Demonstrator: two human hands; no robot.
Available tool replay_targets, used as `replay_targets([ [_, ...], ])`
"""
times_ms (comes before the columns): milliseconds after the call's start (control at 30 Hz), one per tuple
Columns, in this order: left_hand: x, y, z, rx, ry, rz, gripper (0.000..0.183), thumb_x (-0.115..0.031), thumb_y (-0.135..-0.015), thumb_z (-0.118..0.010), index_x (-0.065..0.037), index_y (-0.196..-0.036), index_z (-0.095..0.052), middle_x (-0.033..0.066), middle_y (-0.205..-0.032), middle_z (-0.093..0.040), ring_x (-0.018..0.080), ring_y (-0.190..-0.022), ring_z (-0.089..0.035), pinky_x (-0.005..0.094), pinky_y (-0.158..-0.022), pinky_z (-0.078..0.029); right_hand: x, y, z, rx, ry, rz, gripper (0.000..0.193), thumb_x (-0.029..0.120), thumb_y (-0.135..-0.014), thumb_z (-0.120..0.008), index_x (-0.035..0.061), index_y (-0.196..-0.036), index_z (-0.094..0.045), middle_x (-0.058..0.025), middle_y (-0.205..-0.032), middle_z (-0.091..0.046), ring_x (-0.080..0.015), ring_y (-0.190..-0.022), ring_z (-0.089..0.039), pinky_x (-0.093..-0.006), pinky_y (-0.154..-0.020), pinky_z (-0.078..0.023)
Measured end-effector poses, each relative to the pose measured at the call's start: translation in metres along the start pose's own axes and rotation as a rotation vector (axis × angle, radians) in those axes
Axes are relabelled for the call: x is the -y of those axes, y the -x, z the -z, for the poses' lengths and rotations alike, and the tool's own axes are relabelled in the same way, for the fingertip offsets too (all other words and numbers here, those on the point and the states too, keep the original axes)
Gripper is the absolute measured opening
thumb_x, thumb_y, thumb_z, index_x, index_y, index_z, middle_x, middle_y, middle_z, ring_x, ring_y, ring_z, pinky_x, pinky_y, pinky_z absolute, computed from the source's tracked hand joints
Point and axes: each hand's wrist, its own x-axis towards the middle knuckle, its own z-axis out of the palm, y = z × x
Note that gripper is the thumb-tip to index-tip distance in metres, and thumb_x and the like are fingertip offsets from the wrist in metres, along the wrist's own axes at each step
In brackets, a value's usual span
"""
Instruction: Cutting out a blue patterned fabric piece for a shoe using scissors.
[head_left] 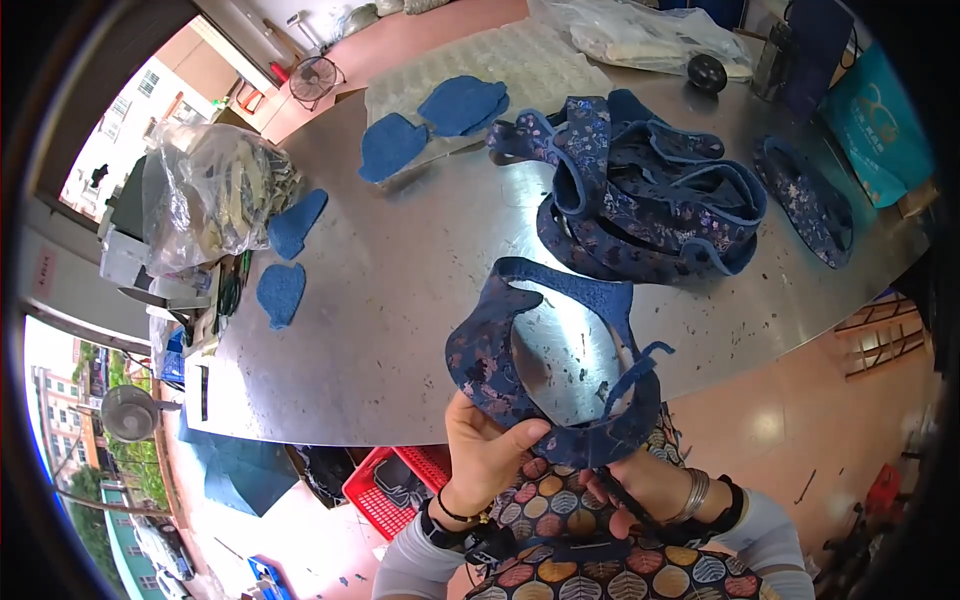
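My left hand [483,448] pinches the lower left edge of a dark blue floral shoe upper [484,360], with its thumb on top. The piece forms an open ring with a fuzzy lighter blue lining. A narrow blue strip [640,372] sticks up loose from its right inner edge. Below the lower right edge, my right hand [655,488] is closed round what look like black-handled scissors [632,502]; their blades are mostly hidden by the upper. Beyond, a heap of similar floral shoe uppers [650,200] lies on the metal table [390,340].
Blue fabric cutouts [392,148] lie toward the table's far and left sides. At the left stands a clear bag of scraps [215,195]. A floral sole-shaped piece [805,200] and a teal bag [880,125] are at the right. Under the near edge sits a red basket [385,495].
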Motion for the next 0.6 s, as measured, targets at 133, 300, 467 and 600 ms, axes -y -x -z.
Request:
replay_targets([
  [133,0.0,0.0,-0.004,-0.037,0.008,-0.026,0.048,0.011,-0.067,-0.067,0.001,-0.109,-0.047,0.0093,-0.106,-0.056,0.0185,-0.097,-0.055,0.0331,-0.085,-0.045,-0.004,0.0,-0.009,-0.183,-0.149,-0.064,0.074,0.057,-0.059,-0.066,0.0095,-0.113,-0.05,-0.0111,-0.094,-0.059,-0.0289,-0.089,-0.058,-0.0347,-0.071,-0.045],
  [300,0.001,-0.001,-0.008,-0.066,0.021,-0.01,0.049,0.011,-0.067,-0.066,0.001,-0.111,-0.047,0.0095,-0.106,-0.056,0.0192,-0.097,-0.055,0.0334,-0.086,-0.044,-0.031,-0.002,-0.008,-0.078,-0.378,-0.385,0.071,0.057,-0.058,-0.066,0.006,-0.105,-0.052,-0.01,-0.086,-0.059,-0.027,-0.084,-0.058,-0.034,-0.072,-0.045],
  [467,0.0,-0.001,-0.007,-0.092,0.054,0.012,0.05,0.011,-0.067,-0.066,0.001,-0.111,-0.046,0.0095,-0.106,-0.056,0.0196,-0.098,-0.055,0.0337,-0.086,-0.044,-0.013,-0.005,-0.004,-0.054,0.002,-0.02,0.052,0.044,-0.066,-0.066,0.0048,-0.099,-0.053,-0.0102,-0.081,-0.059,-0.0273,-0.08,-0.06,-0.0335,-0.068,-0.046],
  [600,0.002,-0.001,-0.009,-0.088,0.047,0.012,0.049,0.011,-0.067,-0.066,0.001,-0.111,-0.046,0.0092,-0.106,-0.055,0.0191,-0.098,-0.055,0.034,-0.086,-0.044,-0.032,-0.004,-0.015,-0.163,-0.06,-0.035,0.051,0.041,-0.068,-0.065,0.004,-0.102,-0.052,-0.0125,-0.084,-0.059,-0.0294,-0.083,-0.059,-0.0355,-0.069,-0.046],
])
